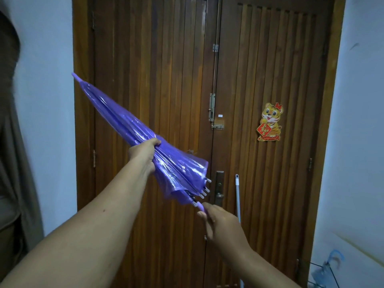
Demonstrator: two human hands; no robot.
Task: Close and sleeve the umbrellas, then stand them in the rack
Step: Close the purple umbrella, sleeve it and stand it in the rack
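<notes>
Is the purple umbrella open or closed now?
Closed. The purple umbrella has its canopy gathered along the shaft, rib tips bunched together; the left hand grips the canopy, the right hand holds the handle.

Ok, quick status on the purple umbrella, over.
Left hand grips the folded canopy. Right hand holds the handle end. Purple umbrella closed, unsleeved, tip up-left. Nothing in the way.

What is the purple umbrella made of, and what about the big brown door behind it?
The purple umbrella looks like thin, see-through plastic: it is glossy, catches the light and crinkles where the left hand grips it. Its rib tips look like pale hard plastic. The door looks like wood, brown and varnished, with a visible grain and upright slats. Its bolts look like metal.
</notes>
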